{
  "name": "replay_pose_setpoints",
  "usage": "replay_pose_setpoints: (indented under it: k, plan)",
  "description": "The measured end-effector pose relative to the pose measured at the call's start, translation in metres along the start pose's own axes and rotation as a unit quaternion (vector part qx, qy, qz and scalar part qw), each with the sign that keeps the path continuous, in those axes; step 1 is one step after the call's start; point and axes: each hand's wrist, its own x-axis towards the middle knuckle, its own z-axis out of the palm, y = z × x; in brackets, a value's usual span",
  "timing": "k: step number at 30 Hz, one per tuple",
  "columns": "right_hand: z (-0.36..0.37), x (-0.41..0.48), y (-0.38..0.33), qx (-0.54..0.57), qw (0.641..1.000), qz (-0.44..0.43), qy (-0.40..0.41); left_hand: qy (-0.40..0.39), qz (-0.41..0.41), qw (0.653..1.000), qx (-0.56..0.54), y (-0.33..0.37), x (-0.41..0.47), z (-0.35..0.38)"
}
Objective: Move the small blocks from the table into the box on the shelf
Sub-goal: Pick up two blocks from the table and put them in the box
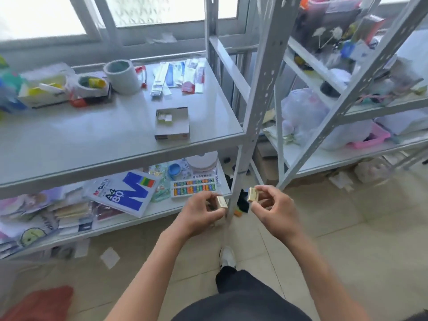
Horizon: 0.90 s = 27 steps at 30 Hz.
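An open cardboard box (179,129) sits on the grey shelf (92,144) near its front right corner, with two small pale blocks (165,118) lying in its left end. My left hand (201,216) pinches a small cream block (221,202) between thumb and fingers. A second small cream block (253,195) is pinched in my right hand (272,209). Both hands hover below and in front of the shelf's front edge, close to the upright post (252,117). The table is not in view.
Tape rolls (121,76), a tissue box (42,89) and packaged stationery (178,76) crowd the shelf's back. The lower shelf holds A4 paper (129,193) and an abacus (194,188). A second rack (347,89) with bags stands to the right. My shoe (227,256) rests on the tiled floor.
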Motion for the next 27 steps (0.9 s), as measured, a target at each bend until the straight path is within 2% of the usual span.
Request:
replay_pose_setpoints:
  k: [5, 10, 15, 19, 22, 27]
  plan:
    - [-0.001, 0.081, -0.037, 0.021, 0.998, -0.050, -0.043, 0.030, 0.036, 0.998, 0.045, 0.034, 0.065, -0.038]
    - [0.006, 0.146, -0.079, 0.007, 0.988, -0.119, -0.101, 0.155, 0.024, 0.987, 0.035, 0.043, 0.093, -0.085]
    - [0.032, 0.183, -0.114, 0.014, 0.977, -0.166, -0.136, 0.261, -0.014, 0.961, 0.093, 0.020, 0.120, -0.137]
    - [0.055, 0.207, -0.132, -0.008, 0.973, -0.188, -0.131, 0.222, -0.077, 0.955, 0.179, 0.012, 0.156, -0.174]
    - [0.070, 0.226, -0.144, -0.050, 0.969, -0.201, -0.131, 0.173, -0.110, 0.958, 0.202, 0.006, 0.180, -0.189]
    - [0.095, 0.260, -0.163, -0.124, 0.964, -0.200, -0.126, 0.099, -0.132, 0.942, 0.293, -0.013, 0.205, -0.193]
